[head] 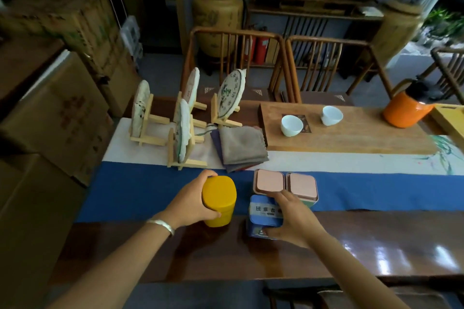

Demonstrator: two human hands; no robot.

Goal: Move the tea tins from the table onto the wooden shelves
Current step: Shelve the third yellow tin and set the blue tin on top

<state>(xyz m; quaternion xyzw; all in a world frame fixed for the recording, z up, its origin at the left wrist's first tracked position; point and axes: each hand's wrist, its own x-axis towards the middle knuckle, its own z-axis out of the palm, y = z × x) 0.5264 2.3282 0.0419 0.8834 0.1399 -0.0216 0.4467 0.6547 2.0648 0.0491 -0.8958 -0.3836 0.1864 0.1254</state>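
A yellow tea tin (219, 200) stands upright near the front of the dark wooden table (376, 241), and my left hand (193, 204) is wrapped around its side. To its right stands a blue tea tin (263, 213) with printed characters on its lid; my right hand (292, 218) grips it from the right, fingers over the lid and thumb on the front. Just behind the blue tin, two square tins with pink lids (270, 181) (302, 185) stand side by side on the blue runner (140, 190). No wooden shelves are identifiable.
Tea cakes on small wooden stands (182, 133) and folded cloths (241, 148) sit behind the tins. A wooden tea tray (351, 138) holds two white cups, with an orange kettle (406, 110) at the far right. Cardboard boxes (50, 118) are stacked on the left; chairs stand behind the table.
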